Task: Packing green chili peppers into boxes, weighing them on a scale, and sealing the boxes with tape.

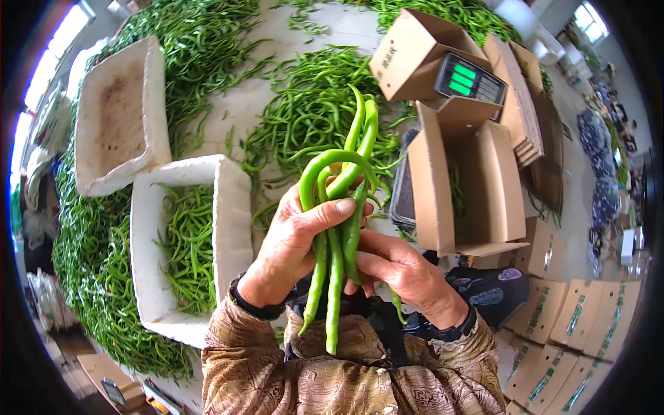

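Over pepper-strewn floor (pixel 242 104) — peppers (pixel 337 207) between both hands (pixel 290 249)

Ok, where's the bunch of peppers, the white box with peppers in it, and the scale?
bunch of green peppers (pixel 337 207), head view, on the middle of the stalks
white foam box (pixel 232 207), head view, on its right wall
scale (pixel 470 79), head view, on its lit display
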